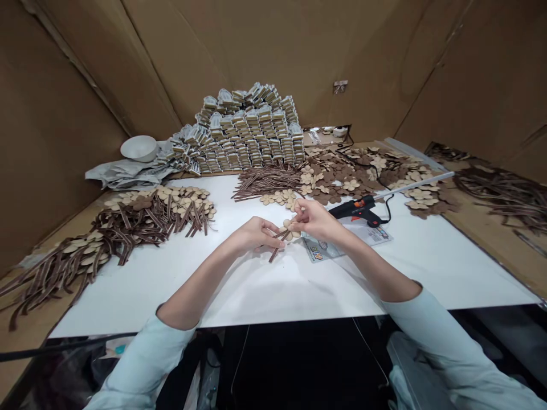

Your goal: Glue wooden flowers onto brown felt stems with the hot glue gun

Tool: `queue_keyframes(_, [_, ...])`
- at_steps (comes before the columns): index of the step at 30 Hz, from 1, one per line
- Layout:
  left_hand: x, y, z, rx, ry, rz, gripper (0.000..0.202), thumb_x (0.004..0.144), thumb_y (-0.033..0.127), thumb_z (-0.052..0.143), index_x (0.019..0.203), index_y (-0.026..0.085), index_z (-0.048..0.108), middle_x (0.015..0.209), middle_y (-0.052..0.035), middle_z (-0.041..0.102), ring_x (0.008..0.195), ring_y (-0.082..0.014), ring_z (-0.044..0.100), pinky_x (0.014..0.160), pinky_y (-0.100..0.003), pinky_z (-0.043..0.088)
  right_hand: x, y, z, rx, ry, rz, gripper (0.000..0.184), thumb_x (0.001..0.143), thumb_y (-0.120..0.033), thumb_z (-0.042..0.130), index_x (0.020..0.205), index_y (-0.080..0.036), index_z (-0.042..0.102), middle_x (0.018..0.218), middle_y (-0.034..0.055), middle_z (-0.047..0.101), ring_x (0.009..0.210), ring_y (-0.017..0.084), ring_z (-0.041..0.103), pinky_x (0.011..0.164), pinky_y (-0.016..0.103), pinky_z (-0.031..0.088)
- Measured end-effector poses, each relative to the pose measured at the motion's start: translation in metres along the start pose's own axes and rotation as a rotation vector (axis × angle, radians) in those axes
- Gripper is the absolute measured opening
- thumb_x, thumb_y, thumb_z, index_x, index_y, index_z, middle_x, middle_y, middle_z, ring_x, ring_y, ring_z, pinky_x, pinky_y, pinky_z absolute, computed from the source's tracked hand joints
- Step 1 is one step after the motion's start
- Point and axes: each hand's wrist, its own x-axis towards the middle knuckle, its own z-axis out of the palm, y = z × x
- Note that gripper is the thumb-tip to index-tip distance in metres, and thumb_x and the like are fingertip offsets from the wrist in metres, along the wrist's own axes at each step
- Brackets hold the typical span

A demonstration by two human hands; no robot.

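Note:
My left hand [256,234] pinches the brown strips [277,242] of a small piece, and my right hand [314,221] holds its beige flower-shaped cutout [288,230] from the other side. The two hands nearly meet over the white table top [265,290]. Just beyond them lies a small heap of beige flower cutouts [277,197]. A black and orange hot glue gun [356,209] rests to the right of my right hand, not touched. Fingers hide part of the flower.
A tall stack of small packaged bundles [248,131] rises at the back, with a white bowl [139,148] beside it. Piles of brown strips [267,182] and flower cutouts [350,176] cover the table's far side. Cardboard [64,114] lines the walls.

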Motion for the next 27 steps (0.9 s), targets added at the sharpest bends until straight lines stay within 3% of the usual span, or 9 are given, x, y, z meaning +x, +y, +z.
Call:
queue_keyframes(13, [-0.004, 0.004, -0.006, 0.047, -0.037, 0.022, 0.036, 0.047, 0.031, 0.074, 0.077, 0.013, 0.065, 0.059, 0.0005, 0.063, 0.042, -0.0060, 0.039, 0.039, -0.021, 0.019, 0.000, -0.002, 0.002, 0.262, -0.027, 0.052, 0.038, 0.053, -0.018, 0.064, 0.069, -0.021, 0.030, 0.048, -0.0083, 0.052, 0.045, 0.011, 0.057, 0.044, 0.020, 0.038])
queue_keyframes(22, [-0.011, 0.013, -0.009, 0.140, -0.016, 0.008, 0.027, 0.048, 0.027, 0.073, 0.071, 0.014, 0.065, 0.054, 0.0023, 0.059, 0.044, -0.0064, 0.040, 0.039, -0.020, 0.020, -0.001, -0.011, 0.003, 0.348, -0.036, 0.079, 0.048, 0.048, -0.021, 0.070, 0.067, -0.022, 0.026, 0.042, -0.0103, 0.051, 0.043, 0.011, 0.056, 0.046, 0.022, 0.041])
queue_keyframes(27, [-0.013, 0.012, -0.012, 0.205, 0.021, -0.005, 0.033, 0.045, 0.029, 0.074, 0.073, 0.015, 0.065, 0.057, 0.0014, 0.062, 0.049, -0.0090, 0.044, 0.040, -0.020, 0.023, -0.001, -0.012, 0.006, 0.326, -0.054, 0.077, 0.050, 0.047, -0.024, 0.071, 0.063, -0.022, 0.024, 0.041, -0.0112, 0.044, 0.044, 0.013, 0.057, 0.045, 0.022, 0.039])
